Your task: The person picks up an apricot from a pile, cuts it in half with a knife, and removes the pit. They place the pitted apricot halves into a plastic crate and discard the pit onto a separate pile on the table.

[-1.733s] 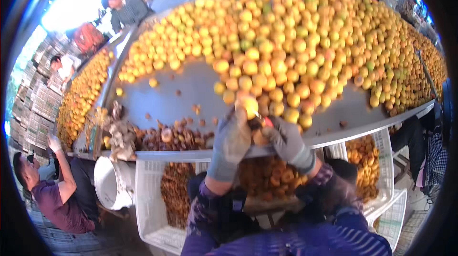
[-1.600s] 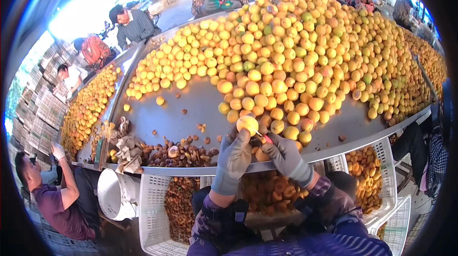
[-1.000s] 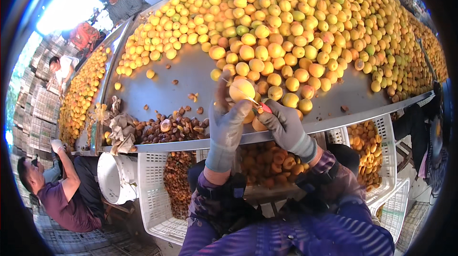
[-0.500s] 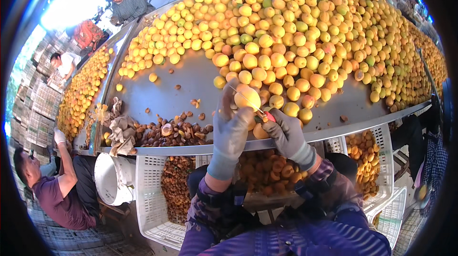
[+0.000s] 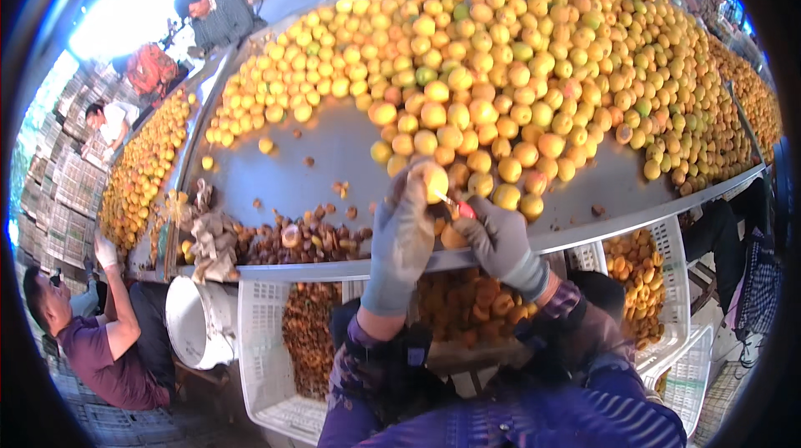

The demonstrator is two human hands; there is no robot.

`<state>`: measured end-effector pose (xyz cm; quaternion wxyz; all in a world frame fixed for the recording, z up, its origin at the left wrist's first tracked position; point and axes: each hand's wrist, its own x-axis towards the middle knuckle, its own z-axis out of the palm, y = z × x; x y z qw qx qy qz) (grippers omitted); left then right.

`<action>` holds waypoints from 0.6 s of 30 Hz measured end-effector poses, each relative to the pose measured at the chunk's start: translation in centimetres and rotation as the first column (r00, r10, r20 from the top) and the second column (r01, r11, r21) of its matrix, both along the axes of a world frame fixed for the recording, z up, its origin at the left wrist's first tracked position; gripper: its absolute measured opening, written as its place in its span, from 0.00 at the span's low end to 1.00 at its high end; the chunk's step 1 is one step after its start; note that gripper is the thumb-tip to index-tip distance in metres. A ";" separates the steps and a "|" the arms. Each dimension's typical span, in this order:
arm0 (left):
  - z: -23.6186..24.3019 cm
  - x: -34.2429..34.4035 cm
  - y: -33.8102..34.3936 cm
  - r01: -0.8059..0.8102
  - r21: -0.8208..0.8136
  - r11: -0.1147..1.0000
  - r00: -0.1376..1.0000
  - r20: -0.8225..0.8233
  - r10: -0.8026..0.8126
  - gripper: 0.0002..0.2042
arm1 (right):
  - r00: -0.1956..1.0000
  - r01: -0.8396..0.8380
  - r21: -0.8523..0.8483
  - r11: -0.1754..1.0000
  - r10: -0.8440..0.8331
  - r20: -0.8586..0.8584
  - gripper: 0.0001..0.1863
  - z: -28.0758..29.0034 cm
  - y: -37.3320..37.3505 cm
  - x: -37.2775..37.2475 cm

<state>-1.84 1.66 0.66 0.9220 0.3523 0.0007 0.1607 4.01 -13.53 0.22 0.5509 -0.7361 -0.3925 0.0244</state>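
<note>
The left hand [image 5: 401, 227], in a grey work glove, is closed around one yellow apricot [image 5: 435, 183] with thumb and fingers. The apricot is held above the front edge of the table [image 5: 292, 168], just in front of the main apricot pile [image 5: 517, 72]. The right hand [image 5: 503, 241], also gloved in grey, is closed on the red handle of a small knife [image 5: 465, 210]. The knife points to the left; its thin metal blade meets the right side of the held apricot. The depth of the blade in the fruit cannot be determined.

An orange apricot piece [image 5: 453, 237] is positioned between the two hands, near the table edge. The pile covers the rear and right of the metal table surface. A heap of brown apricot pits [image 5: 321, 239] lies along the front edge, left of the left hand. A crumpled beige cloth [image 5: 214, 244] adjoins the heap on its left.

Below the table edge, from left to right: a white bucket [image 5: 193, 323]; a white perforated crate [image 5: 259, 381] containing small brown pieces; apricot halves [image 5: 476, 302] below the hands; and a second white crate [image 5: 677, 281] containing further orange halves.
</note>
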 end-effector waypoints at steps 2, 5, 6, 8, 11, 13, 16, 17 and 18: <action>0.2 -0.2 -0.1 -0.051 0.037 0.998 0.999 0.019 0.051 0.20 | 0.990 0.056 -0.016 0.998 -0.053 0.127 0.15 -0.9 0.4 0.0; 0.5 -0.5 -1.0 -0.198 0.179 0.964 0.980 0.046 0.193 0.19 | 0.997 0.044 -0.010 0.999 -0.043 0.071 0.16 -1.4 0.5 -0.1; 0.4 -0.3 -0.9 -0.202 0.125 0.971 0.979 0.030 0.200 0.20 | 0.997 0.040 0.001 0.999 -0.040 0.065 0.17 -1.1 0.5 -0.2; -0.4 -0.4 -0.4 -0.200 0.178 0.964 0.980 0.040 0.196 0.18 | 0.997 0.042 0.002 0.999 -0.042 0.065 0.17 -1.6 0.4 -0.2; -0.4 -0.3 -0.5 -0.186 0.090 0.978 0.982 0.034 0.184 0.19 | 0.999 0.025 0.029 0.999 -0.026 0.037 0.19 -3.1 0.7 0.0; 0.0 -0.1 -0.6 -0.181 0.099 0.978 0.983 0.039 0.178 0.19 | 1.000 0.009 0.062 0.998 -0.010 0.019 0.19 -3.5 0.8 0.1; -0.1 0.2 -0.8 -0.193 0.069 0.979 0.981 0.033 0.191 0.18 | 0.997 -0.024 0.074 0.997 0.030 -0.078 0.20 -3.8 0.9 0.2; -0.3 0.3 -1.0 -0.212 0.031 0.977 0.977 0.023 0.211 0.17 | 0.996 -0.020 0.082 0.996 0.026 -0.084 0.21 -3.9 1.0 0.2; -0.2 0.3 -1.1 -0.212 0.033 0.977 0.977 0.026 0.211 0.17 | 0.996 -0.015 0.090 0.996 0.023 -0.090 0.21 -4.0 1.1 0.1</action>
